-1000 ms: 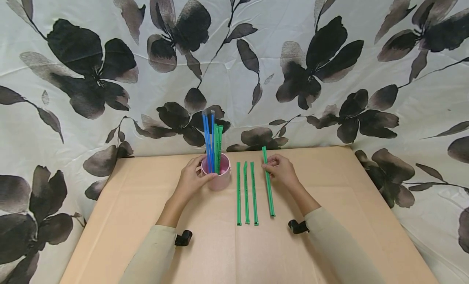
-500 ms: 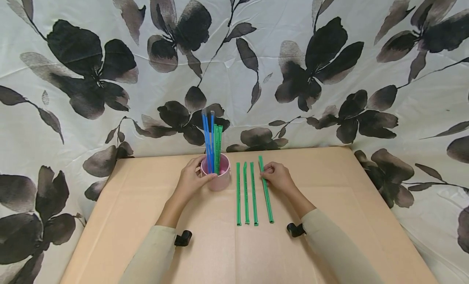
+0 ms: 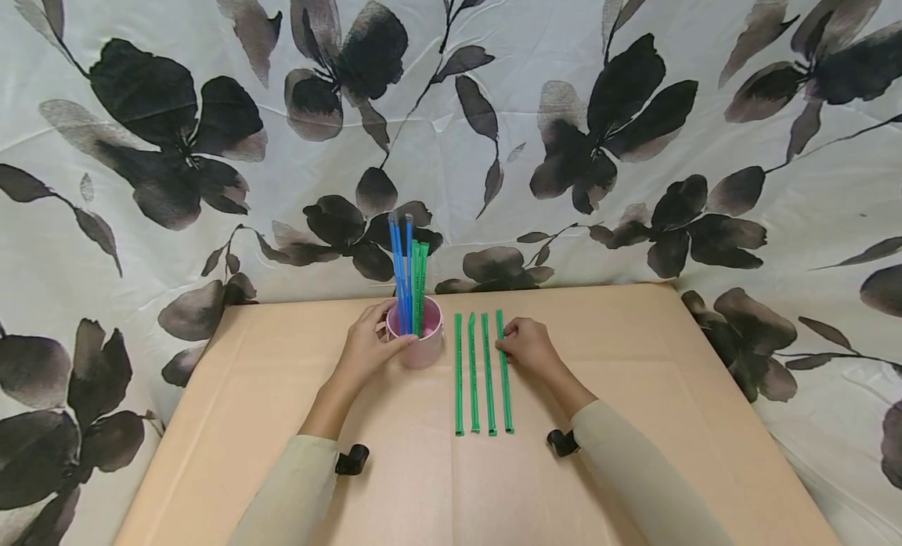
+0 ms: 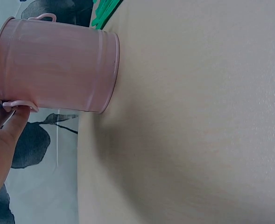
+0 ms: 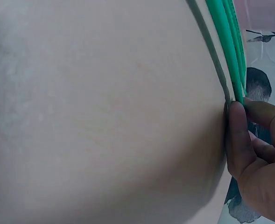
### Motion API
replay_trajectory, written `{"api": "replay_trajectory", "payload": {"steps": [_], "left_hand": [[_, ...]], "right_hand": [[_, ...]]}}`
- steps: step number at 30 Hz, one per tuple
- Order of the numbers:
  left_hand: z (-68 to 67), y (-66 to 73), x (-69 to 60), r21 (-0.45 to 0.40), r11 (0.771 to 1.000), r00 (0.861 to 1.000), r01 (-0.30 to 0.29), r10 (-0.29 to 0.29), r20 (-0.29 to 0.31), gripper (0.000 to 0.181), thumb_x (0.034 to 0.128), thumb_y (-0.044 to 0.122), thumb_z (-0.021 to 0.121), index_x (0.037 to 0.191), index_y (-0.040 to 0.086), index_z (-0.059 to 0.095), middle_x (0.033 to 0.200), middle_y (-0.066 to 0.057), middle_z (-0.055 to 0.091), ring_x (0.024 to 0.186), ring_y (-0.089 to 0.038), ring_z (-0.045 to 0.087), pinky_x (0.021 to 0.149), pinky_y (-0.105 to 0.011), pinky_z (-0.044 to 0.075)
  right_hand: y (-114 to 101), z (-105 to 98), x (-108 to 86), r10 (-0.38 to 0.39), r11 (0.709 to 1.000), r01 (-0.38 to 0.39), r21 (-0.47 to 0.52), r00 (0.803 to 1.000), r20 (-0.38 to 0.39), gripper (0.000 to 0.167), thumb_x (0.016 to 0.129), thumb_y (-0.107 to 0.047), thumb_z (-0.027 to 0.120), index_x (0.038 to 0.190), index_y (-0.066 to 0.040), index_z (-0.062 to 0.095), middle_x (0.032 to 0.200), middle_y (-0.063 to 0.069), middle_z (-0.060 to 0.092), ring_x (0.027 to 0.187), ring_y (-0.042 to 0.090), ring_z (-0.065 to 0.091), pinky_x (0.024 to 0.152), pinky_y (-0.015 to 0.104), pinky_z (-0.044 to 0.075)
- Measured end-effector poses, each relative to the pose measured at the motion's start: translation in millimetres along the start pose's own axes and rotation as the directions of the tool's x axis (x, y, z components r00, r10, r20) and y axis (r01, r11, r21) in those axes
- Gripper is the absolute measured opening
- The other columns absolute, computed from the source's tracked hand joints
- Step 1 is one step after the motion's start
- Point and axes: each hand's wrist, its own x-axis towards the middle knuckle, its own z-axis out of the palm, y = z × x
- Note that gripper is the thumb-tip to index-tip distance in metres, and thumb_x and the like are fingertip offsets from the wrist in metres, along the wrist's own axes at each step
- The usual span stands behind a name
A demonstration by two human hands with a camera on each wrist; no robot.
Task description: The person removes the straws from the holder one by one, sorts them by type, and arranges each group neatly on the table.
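In the head view my left hand (image 3: pixel 369 342) grips a pink cup (image 3: pixel 424 354) by its side, the thumb near the rim. The left wrist view shows the cup (image 4: pixel 58 65) with small loop handles, and my fingers at one of them. Blue straws (image 3: pixel 400 272) and green straws (image 3: pixel 419 283) stand upright in it. My right hand (image 3: pixel 532 348) pinches a green straw (image 3: pixel 506 393) near its far end. It is parallel to a row of green straws (image 3: pixel 488 381) on its left. A narrow shadow runs beside the pinched straw (image 5: pixel 223 37) in the right wrist view.
A tan-covered table (image 3: pixel 451 491) lies under everything. Behind it hangs a white cloth (image 3: pixel 493 29) with dark flowers, close to the table's back edge. A black wrist camera (image 3: pixel 352 458) sits on the left wrist, another black camera (image 3: pixel 562 442) on the right.
My right hand has moved left and lower in the head view, bringing the green straw from a slant to nearly parallel beside the row. My left hand and the cup have stayed put.
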Motion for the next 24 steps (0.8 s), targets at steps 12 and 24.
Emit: {"api": "replay_trajectory", "payload": {"steps": [12,24], "left_hand": [[0.6,2.2,1.2,0.004,1.000,1.000,-0.003,0.003,-0.008,0.078,0.0820,0.023,0.090,0.148,0.006,0.052,0.143,-0.018,0.056,0.136,-0.036,0.055,0.110,-0.046,0.054],[2.9,2.0,1.9,0.010,1.000,1.000,0.001,-0.001,-0.013,0.079,0.0812,0.024,0.090,0.148,0.006,0.052,0.143,-0.018,0.056,0.136,-0.036,0.055,0.110,-0.046,0.054]], "right_hand": [[-1.3,3.4,0.4,-0.058,0.994,0.055,-0.094,0.998,-0.027,0.021,0.090,-0.005,0.076,0.106,0.005,0.067,0.081,0.008,0.067,0.060,0.013,0.065,0.053,0.021,0.054],[1.7,3.0,-0.4,-0.052,0.994,0.048,-0.094,0.998,-0.039,0.021,0.091,-0.007,0.077,0.105,0.004,0.067,0.082,0.007,0.067,0.060,0.012,0.063,0.054,0.021,0.054]]}}
